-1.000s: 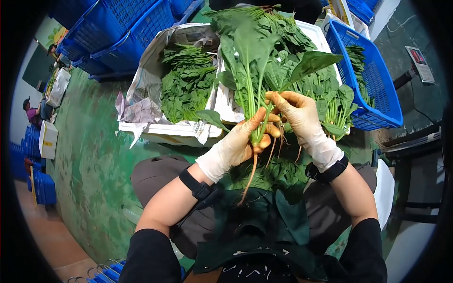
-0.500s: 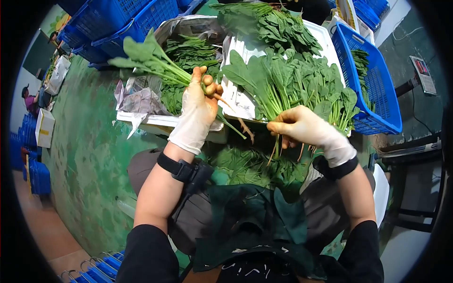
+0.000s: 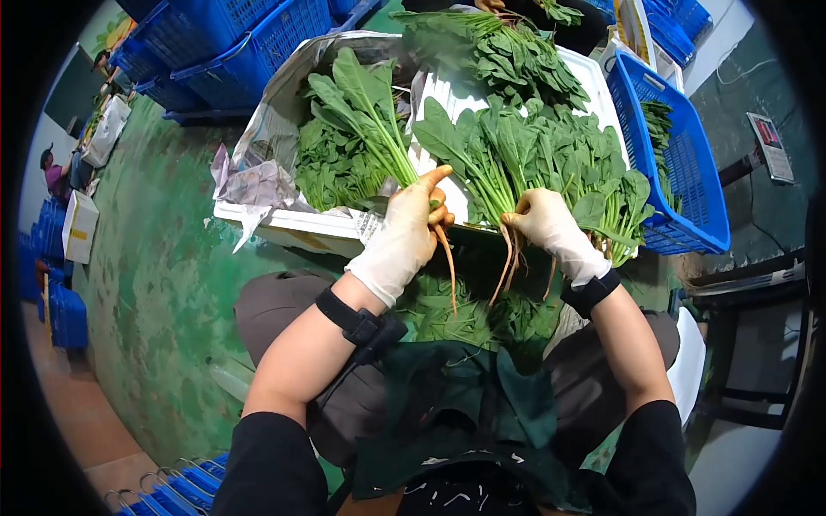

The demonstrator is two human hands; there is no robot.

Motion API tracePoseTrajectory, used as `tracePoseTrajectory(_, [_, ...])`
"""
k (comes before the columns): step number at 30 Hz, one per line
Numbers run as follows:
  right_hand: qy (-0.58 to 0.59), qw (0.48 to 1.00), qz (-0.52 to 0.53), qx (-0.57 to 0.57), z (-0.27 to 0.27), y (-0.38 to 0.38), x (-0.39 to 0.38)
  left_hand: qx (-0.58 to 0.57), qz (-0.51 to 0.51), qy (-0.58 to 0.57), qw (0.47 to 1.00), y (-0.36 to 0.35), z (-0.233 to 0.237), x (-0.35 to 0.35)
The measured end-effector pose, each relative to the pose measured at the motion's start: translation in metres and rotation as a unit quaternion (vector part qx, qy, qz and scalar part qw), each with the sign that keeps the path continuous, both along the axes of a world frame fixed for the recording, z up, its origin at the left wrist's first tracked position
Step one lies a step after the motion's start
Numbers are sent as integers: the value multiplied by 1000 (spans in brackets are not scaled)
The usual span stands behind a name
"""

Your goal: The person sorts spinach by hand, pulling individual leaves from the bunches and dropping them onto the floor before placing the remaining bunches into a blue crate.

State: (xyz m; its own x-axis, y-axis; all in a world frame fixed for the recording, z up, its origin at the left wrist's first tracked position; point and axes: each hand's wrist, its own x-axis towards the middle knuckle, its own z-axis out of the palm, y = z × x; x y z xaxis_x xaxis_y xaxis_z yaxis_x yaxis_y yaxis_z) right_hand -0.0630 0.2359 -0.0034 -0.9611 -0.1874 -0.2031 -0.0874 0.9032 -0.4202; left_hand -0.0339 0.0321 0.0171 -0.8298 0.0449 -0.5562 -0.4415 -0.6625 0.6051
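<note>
In a fingerless-looking white glove, my left hand (image 3: pixel 406 230) is closed around the stems of a small spinach bunch (image 3: pixel 366 107). Its leaves point up over a newspaper-lined foam box (image 3: pixel 288 225), and a reddish root hangs below my fingers. My right hand (image 3: pixel 551 228), gloved likewise, pinches the root ends of spinach stems (image 3: pixel 497 193) at the near edge of a white foam board (image 3: pixel 442 93). More loose spinach (image 3: pixel 576 142) spreads over that board, and bundled spinach (image 3: pixel 516 60) lies at its far end. Inside the foam box are other spinach leaves (image 3: pixel 331 168).
To the right stands a blue crate (image 3: pixel 701 163) with greens inside, near a scale display (image 3: pixel 771 142). Stacked blue crates (image 3: pixel 245 64) rise at the upper left. Loose leaves (image 3: pixel 443 311) lie below my hands. Another person (image 3: pixel 56 176) is at far left.
My left hand has moved right and down with its spinach, whose leaves swung from pointing left to pointing up. My right hand has shifted slightly, still at the stem ends.
</note>
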Motion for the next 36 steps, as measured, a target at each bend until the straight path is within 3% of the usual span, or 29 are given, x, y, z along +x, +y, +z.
tracePoseTrajectory(1, [-35, 998, -32, -35, 4, 2, -2, 7, -10, 7, 1000, 1, -3, 1])
tracePoseTrajectory(8, [-13, 1000, -26, -4, 0, 4, 2, -3, -10, -47, 999, 18, -17, 7])
tracePoseTrajectory(11, [-40, 983, -117, -136, 10, 11, -6, 1, -20, -48, 999, 22, -24, 8])
tracePoseTrajectory(14, [-130, 917, -160, -341, 56, 16, 1, 14, -23, -44, 999, 23, -23, 7])
tracePoseTrajectory(16, [-180, 829, -163, -503, 72, 22, 11, 34, -34, -4, 999, 23, -22, 7])
tracePoseTrajectory(18, [-189, 786, -153, -568, 80, 24, 23, 35, -37, 16, 999, 23, -22, 7])
tracePoseTrajectory(19, [-188, 788, -149, -567, 80, 25, 28, 40, -40, 42, 997, 24, -21, 8])
tracePoseTrajectory(21, [-234, 703, -121, -661, 77, 26, 35, 47, -52, 88, 994, 26, -22, 9])
tracePoseTrajectory(26, [-324, 634, -101, -695, 69, 15, 52, 109, -94, 191, 971, 35, -15, 11])
tracePoseTrajectory(28, [-348, 630, -115, -684, 67, 8, 58, 168, -176, 258, 935, 38, -8, 13])
tracePoseTrajectory(32, [-378, 637, -113, -663, 52, 0, 64, 151, -205, 229, 939, 36, -6, 17])
tracePoseTrajectory(33, [-378, 636, -113, -663, 50, -2, 64, 147, -172, 221, 949, 36, -3, 19])
tracePoseTrajectory(35, [-294, 737, -104, -599, 45, -6, 64, 138, -174, 213, 952, 31, -13, 15])
tracePoseTrajectory(36, [-295, 737, -105, -599, 43, -7, 63, 129, -176, 205, 954, 29, -18, 13])
